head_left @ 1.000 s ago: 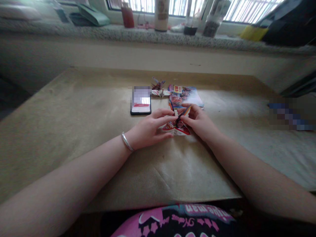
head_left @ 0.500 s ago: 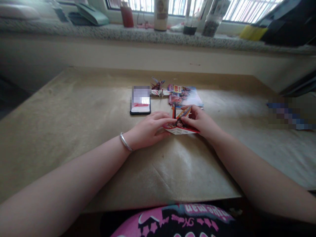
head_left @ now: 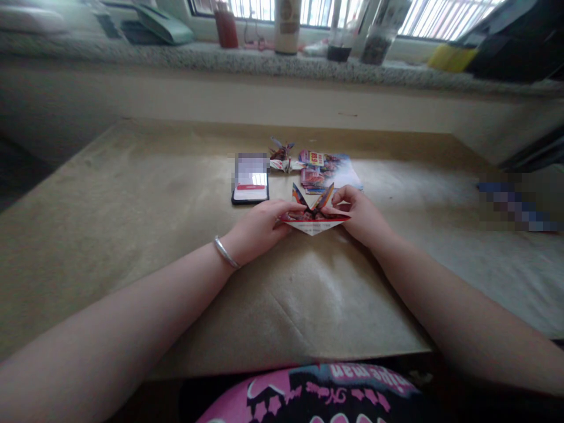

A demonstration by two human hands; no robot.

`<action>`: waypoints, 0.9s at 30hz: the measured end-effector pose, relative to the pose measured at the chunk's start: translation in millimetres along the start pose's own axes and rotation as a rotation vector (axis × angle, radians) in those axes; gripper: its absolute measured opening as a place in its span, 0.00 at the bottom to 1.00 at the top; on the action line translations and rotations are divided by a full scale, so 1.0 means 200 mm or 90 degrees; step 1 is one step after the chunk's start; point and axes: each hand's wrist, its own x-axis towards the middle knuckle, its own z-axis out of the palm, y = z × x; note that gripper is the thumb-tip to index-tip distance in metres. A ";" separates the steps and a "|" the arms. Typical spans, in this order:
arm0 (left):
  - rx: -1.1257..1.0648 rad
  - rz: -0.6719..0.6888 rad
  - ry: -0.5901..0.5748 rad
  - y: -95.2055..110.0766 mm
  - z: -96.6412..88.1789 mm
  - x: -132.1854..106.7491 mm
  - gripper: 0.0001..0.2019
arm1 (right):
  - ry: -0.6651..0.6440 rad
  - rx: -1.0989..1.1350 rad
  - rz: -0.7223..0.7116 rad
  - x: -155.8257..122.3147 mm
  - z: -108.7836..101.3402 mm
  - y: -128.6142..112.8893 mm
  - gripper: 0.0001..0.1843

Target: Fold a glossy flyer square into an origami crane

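A partly folded piece of colourful printed paper point(head_left: 314, 220) lies on the brown paper table cover point(head_left: 176, 223), with two pointed flaps standing up in the middle. My left hand point(head_left: 258, 228), a silver bangle on its wrist, pinches the paper's left corner. My right hand point(head_left: 360, 214) pinches its right corner. The two hands hold the paper spread wide between them. Behind it lie a stack of printed paper sheets point(head_left: 330, 169) and a finished small folded paper figure point(head_left: 282, 157).
A black phone point(head_left: 251, 181) with a lit screen lies just left of the folded paper. A blurred dark item point(head_left: 515, 202) sits at the right edge. The stone windowsill point(head_left: 264, 61) behind holds bottles, jars and a red cup point(head_left: 227, 29).
The folded paper was pulled open sideways: it went from a narrow upright shape to a wide flat one, and my hands moved apart to its two corners.
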 end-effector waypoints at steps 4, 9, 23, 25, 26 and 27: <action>0.003 -0.040 0.021 0.01 0.00 0.00 0.16 | -0.015 0.041 0.029 -0.01 0.01 -0.03 0.16; -0.030 -0.082 0.056 0.02 0.00 0.00 0.10 | -0.042 0.041 0.047 -0.02 0.00 -0.05 0.14; 0.060 0.024 0.136 0.03 -0.03 0.00 0.10 | -0.088 0.007 -0.061 -0.02 -0.01 0.00 0.28; 0.074 0.070 0.136 0.03 -0.03 0.00 0.09 | -0.099 0.026 -0.062 -0.02 -0.01 0.00 0.28; 0.080 0.092 0.133 0.04 -0.03 0.00 0.08 | -0.099 0.034 -0.063 -0.01 -0.01 -0.01 0.27; 0.087 0.112 0.129 0.04 -0.03 0.00 0.08 | -0.095 0.037 -0.065 -0.01 -0.02 -0.01 0.26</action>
